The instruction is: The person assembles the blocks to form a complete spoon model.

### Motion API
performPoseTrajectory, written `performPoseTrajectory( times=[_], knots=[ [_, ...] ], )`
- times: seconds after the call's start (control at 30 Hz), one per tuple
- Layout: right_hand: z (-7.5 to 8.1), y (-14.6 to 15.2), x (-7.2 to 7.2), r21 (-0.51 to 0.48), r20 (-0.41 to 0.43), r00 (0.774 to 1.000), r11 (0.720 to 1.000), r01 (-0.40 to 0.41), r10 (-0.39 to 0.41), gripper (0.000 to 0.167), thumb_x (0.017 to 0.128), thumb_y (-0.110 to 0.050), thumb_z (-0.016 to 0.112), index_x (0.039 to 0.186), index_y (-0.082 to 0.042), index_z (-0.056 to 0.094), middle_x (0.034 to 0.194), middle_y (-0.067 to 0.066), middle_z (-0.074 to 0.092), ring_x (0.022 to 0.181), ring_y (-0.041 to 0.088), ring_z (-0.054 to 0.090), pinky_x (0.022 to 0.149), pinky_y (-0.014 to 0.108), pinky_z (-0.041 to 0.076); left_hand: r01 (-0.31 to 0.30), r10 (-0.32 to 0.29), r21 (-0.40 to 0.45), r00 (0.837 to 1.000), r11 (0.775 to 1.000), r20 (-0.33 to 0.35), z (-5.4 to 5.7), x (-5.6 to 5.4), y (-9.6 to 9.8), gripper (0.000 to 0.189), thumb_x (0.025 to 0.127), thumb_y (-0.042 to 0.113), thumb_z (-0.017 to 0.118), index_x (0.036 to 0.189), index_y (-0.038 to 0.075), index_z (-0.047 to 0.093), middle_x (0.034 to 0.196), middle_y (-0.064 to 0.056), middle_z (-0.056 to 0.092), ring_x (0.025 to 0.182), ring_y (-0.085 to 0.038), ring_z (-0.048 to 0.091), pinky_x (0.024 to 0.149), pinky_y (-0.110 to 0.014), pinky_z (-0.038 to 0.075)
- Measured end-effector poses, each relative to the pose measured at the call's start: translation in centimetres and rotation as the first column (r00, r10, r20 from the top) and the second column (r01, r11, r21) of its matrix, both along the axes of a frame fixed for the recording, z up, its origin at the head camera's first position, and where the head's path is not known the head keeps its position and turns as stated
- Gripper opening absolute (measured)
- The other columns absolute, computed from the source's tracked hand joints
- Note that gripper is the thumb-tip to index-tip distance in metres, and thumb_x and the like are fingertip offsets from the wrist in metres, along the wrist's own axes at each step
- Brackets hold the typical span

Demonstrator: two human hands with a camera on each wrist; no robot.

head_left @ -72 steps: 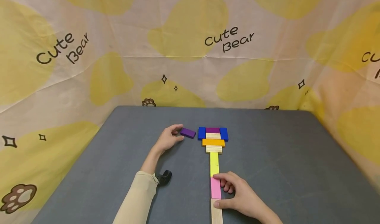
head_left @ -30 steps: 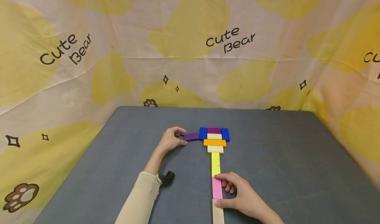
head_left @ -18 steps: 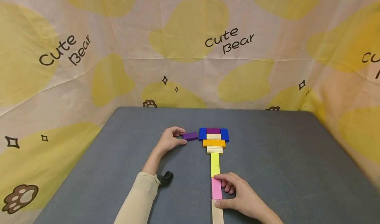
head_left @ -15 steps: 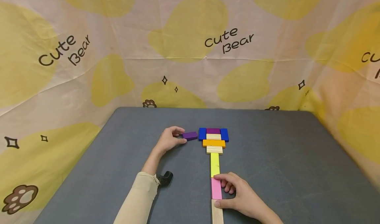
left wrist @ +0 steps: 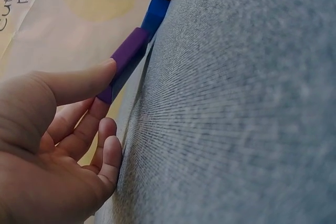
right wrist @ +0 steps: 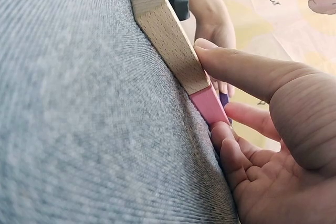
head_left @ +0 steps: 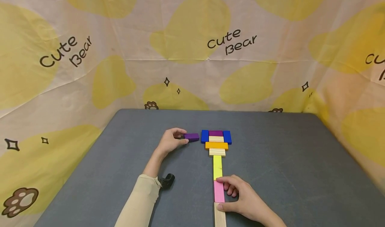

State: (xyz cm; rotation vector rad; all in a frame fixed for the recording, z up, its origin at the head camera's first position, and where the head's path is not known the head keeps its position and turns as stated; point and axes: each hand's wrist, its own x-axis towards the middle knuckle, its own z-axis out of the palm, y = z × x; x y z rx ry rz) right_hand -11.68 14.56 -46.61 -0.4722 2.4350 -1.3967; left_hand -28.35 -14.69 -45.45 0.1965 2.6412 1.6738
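Note:
In the head view my left hand (head_left: 171, 140) pinches a purple block (head_left: 191, 137) between thumb and fingers, just left of the flat block figure with a small gap to its left blue block (head_left: 205, 136). Seen from the left wrist, the thumb lies on one face of the purple block (left wrist: 130, 52) and a finger supports its other side. My right hand (head_left: 245, 198) rests along the stem of the figure. Its thumb touches the plain wooden block (right wrist: 170, 45), while its forefinger reaches the joint between the pink block (head_left: 219, 191) and the yellow block (head_left: 217, 167).
At the figure's top, a magenta block (head_left: 215, 133) and a pale wooden block (head_left: 216, 139) lie between two blue blocks. Below them come an orange block (head_left: 216, 145) and pale strips (head_left: 217, 152). A grey tabletop (head_left: 270, 153) lies underneath, with a printed cloth (head_left: 186, 36) behind.
The purple block has turned from slanted to nearly level. It came up to the left blue block, then drew back slightly left with my left hand. My right hand stays in place.

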Motion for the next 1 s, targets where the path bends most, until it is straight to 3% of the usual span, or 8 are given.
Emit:
performPoseTrajectory(
  times=[0.37,0.7,1.0],
  knots=[
    [-0.1,0.1,0.0,0.0,0.04,0.999,1.0,0.003,-0.003,0.064,0.073,-0.038,0.087,0.128,-0.017,0.061,0.094,0.003,0.051,0.086,0.022,0.048,0.068,0.027,0.042,-0.031,0.031,0.022,0.999,0.999,0.024,0.0,0.1,0.4,0.032,0.081,0.01,0.082,0.112,0.007,0.072,0.116,-0.008,0.064,0.109,-0.026,0.055,0.092,-0.043,0.045],
    [-0.4,0.2,0.1,-0.002,-0.007,1.0,1.0,0.002,-0.002,0.061,0.073,-0.039,0.087,0.126,-0.019,0.062,0.094,0.002,0.052,0.085,0.021,0.049,0.069,0.026,0.043,-0.053,0.054,0.041,0.998,0.998,-0.033,0.7,-0.2,1.2,0.031,0.082,0.015,0.082,0.112,0.014,0.073,0.12,-0.004,0.063,0.111,-0.024,0.056,0.09,-0.043,0.047],
    [-0.3,0.2,0.2,-0.009,-0.052,0.999,1.0,-0.007,0.007,0.061,0.074,-0.038,0.087,0.126,-0.018,0.062,0.093,0.001,0.053,0.083,0.019,0.05,0.07,0.026,0.044,0.041,-0.047,-0.051,0.992,0.998,-0.121,1.9,-2.5,3.9,0.029,0.085,0.019,0.08,0.112,0.016,0.072,0.118,-0.001,0.064,0.11,-0.022,0.056,0.09,-0.042,0.048]
  ],
)
